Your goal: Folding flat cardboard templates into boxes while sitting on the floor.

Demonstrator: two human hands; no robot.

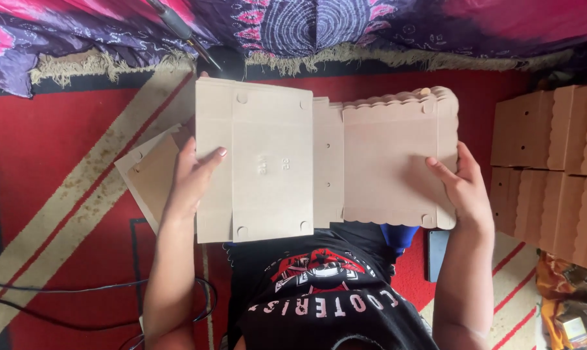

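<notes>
I hold a flat, unfolded cardboard box blank (287,162) spread out in front of me, pale tan with creases and a scalloped edge on its right part. My left hand (193,178) grips its left flap, thumb on top. My right hand (462,188) grips the scalloped right edge, fingers curled over the front. The blank hides most of my lap; my black printed shirt (319,298) shows below it.
Another flat cardboard piece (152,178) lies on the red patterned rug (54,149) to the left. A stack of folded tan boxes (552,162) stands at the right. Purple patterned cloth (293,26) runs along the top. Black cables (60,301) cross the lower left.
</notes>
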